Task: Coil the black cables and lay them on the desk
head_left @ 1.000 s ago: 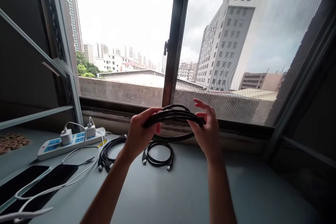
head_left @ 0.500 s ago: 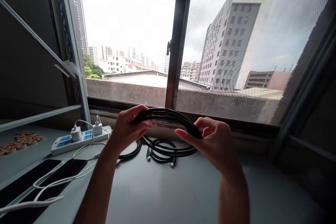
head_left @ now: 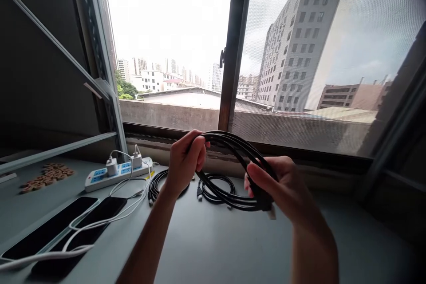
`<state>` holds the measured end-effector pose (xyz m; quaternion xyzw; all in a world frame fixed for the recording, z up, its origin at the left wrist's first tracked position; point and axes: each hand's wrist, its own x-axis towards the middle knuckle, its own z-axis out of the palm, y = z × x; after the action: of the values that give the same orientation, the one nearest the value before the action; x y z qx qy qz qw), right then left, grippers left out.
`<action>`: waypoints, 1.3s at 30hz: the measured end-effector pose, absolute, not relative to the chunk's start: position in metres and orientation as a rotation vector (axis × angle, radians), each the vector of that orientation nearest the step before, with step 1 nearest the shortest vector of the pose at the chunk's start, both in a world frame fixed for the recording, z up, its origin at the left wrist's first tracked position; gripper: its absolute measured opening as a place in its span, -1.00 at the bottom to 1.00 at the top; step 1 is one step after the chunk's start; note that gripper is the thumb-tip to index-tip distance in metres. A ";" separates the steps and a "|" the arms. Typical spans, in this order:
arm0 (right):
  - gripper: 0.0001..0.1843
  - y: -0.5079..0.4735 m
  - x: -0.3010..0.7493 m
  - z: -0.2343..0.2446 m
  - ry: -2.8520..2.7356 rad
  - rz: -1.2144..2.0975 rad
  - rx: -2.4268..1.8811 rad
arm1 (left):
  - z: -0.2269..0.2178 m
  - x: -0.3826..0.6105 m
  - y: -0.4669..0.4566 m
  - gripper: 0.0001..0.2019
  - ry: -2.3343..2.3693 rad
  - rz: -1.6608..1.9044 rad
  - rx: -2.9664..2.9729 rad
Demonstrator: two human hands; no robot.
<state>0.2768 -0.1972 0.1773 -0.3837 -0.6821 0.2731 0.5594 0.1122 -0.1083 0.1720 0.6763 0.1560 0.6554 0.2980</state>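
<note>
A coiled black cable (head_left: 229,196) is held up in front of me, its loops raised above the grey table. My left hand (head_left: 187,157) is closed around the left side of the coil, thumb on top. On the right side, my right hand (head_left: 274,182) grips the loops between thumb and fingers. A connector with a pale metal end (head_left: 272,213) hangs just below my right hand. Behind the held coil lie two more coiled black cables: one (head_left: 218,186) with connectors showing, and another (head_left: 158,188) partly hidden by my left wrist.
A white power strip (head_left: 96,179) with two plugged-in chargers stands at the left back. Two dark phones (head_left: 49,226) lie at the left with white cables (head_left: 80,230) across them. Small wooden pieces (head_left: 48,177) sit farther left. A window (head_left: 173,53) rises behind the table.
My left fingers have wrapped more tightly round the coil. The coil's right side has dropped and its loops have spread, with a connector now visible by my right hand. The view has shifted slightly left.
</note>
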 end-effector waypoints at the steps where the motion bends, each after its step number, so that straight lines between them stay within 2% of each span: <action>1: -0.53 -0.199 0.277 0.177 -1.639 0.624 -0.887 | 0.174 0.108 -0.108 -0.63 0.428 1.765 1.773; 4: -0.61 -0.199 0.271 0.173 -1.663 0.385 -0.917 | 0.179 0.096 -0.106 -0.59 0.499 1.857 1.677; 7: -0.31 -0.189 0.262 0.168 -1.601 0.077 -1.011 | 0.182 0.088 -0.103 -0.57 0.602 1.881 1.585; 8: -0.27 -0.184 0.258 0.167 -1.576 -0.003 -1.017 | 0.182 0.087 -0.102 -0.57 0.639 1.861 1.569; 9: -0.28 -0.178 0.256 0.166 -1.551 -0.065 -1.011 | 0.182 0.087 -0.101 -0.58 0.673 1.826 1.562; 15: -0.66 -0.160 0.251 0.164 -1.464 -0.355 -0.922 | 0.183 0.083 -0.106 -0.64 0.750 1.498 1.551; 20: -0.68 -0.160 0.249 0.162 -1.555 -0.567 -1.050 | 0.191 0.075 -0.126 -0.64 0.741 1.399 1.590; 28: -0.75 -0.139 0.248 0.153 -1.412 -0.660 -1.052 | 0.194 0.077 -0.134 -0.59 0.581 1.160 1.551; 35: -0.86 -0.130 0.248 0.150 -1.378 -0.663 -1.271 | 0.190 0.097 -0.126 -0.63 0.640 1.257 1.489; 39: -0.89 -0.126 0.249 0.147 -1.432 -0.570 -1.236 | 0.183 0.100 -0.109 -0.61 0.730 1.419 1.494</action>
<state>0.2491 -0.1256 0.1475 -0.5222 -0.6051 -0.2407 0.5507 0.0998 -0.1095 0.1834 0.6068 0.2965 0.5765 0.4599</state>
